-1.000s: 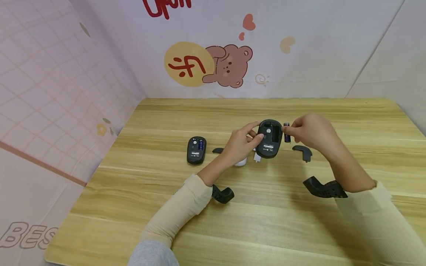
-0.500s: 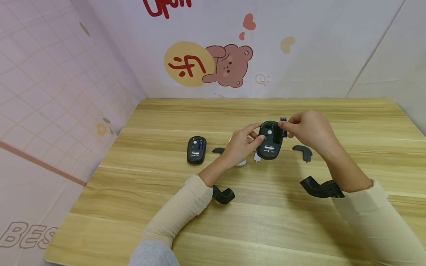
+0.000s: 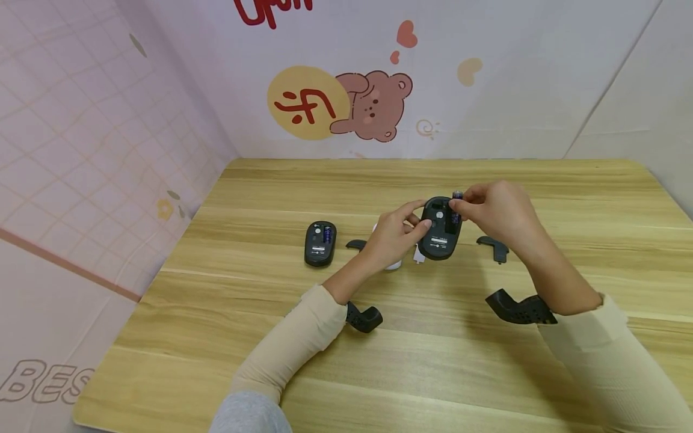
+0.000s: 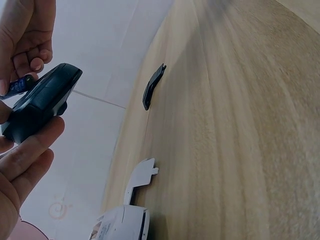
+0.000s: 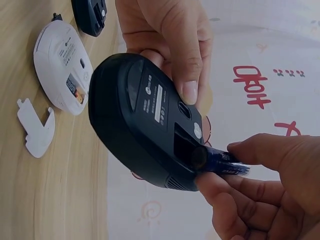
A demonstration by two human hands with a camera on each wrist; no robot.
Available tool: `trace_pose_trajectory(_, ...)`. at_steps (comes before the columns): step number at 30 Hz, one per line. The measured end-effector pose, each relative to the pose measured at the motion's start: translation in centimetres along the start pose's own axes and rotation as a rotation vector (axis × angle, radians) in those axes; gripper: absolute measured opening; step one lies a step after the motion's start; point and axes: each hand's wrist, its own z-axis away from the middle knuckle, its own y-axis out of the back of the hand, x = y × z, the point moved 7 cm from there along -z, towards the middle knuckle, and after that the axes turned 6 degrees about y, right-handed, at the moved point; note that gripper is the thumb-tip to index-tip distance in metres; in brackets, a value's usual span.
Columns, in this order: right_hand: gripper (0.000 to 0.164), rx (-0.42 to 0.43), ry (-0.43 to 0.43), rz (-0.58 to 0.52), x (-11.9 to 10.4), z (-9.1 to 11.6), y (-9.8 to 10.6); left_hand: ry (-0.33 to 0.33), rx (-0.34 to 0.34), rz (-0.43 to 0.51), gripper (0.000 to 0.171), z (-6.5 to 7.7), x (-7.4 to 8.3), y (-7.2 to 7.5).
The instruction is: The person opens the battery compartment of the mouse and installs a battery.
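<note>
My left hand [image 3: 395,236] grips a black computer mouse [image 3: 437,243] above the table, its underside and battery slot facing up. My right hand [image 3: 500,210] pinches a dark blue battery [image 3: 457,195] at the slot's edge. In the right wrist view the battery [image 5: 220,161] tilts, one end right at the slot opening of the mouse [image 5: 135,120], and my left thumb lies on the mouse's underside. In the left wrist view the mouse [image 4: 45,100] is seen from the side, with the battery [image 4: 19,86] close over it.
On the wooden table [image 3: 433,361] lies another black mouse [image 3: 319,246] with a blue battery in it. A white mouse [image 5: 62,65] and its white cover [image 5: 37,127] lie under my hands. Black covers lie right [image 3: 494,248] and left [image 3: 355,245].
My right hand has brought the battery left, from beside the mouse to over its slot, and tilted it. My left hand and the mouse have barely shifted.
</note>
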Motion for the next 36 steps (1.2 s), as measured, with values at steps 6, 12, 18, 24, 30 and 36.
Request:
trace_pose_trajectory(6, 0.028, 0.032, 0.014, -0.025, -0.30, -0.02, 0.16, -0.030, 0.001, 0.022, 0.043, -0.03, 0.32, -0.01)
trace_pose_trajectory(12, 0.027, 0.034, 0.012, -0.054, -0.39, -0.02, 0.20, -0.019, 0.007, 0.007, 0.044, -0.02, 0.50, 0.07)
trace_pose_trajectory(18, 0.027, 0.022, 0.004, -0.058, -0.39, 0.05, 0.19, -0.027, 0.020, 0.001, 0.044, -0.02, 0.81, 0.31)
trace_pose_trajectory(24, 0.022, 0.020, 0.006, -0.052, -0.18, -0.06, 0.01, -0.030, 0.018, 0.021, 0.044, 0.02, 0.86, 0.35)
trace_pose_trajectory(30, 0.020, 0.008, 0.008, -0.057, -0.09, -0.06, -0.26, -0.028, 0.023, 0.021, 0.044, 0.01, 0.71, 0.36)
trace_pose_trajectory(36, 0.023, -0.023, 0.012, -0.068, -0.19, 0.00, -0.44, -0.031, 0.035, 0.016, 0.043, 0.03, 0.73, 0.40)
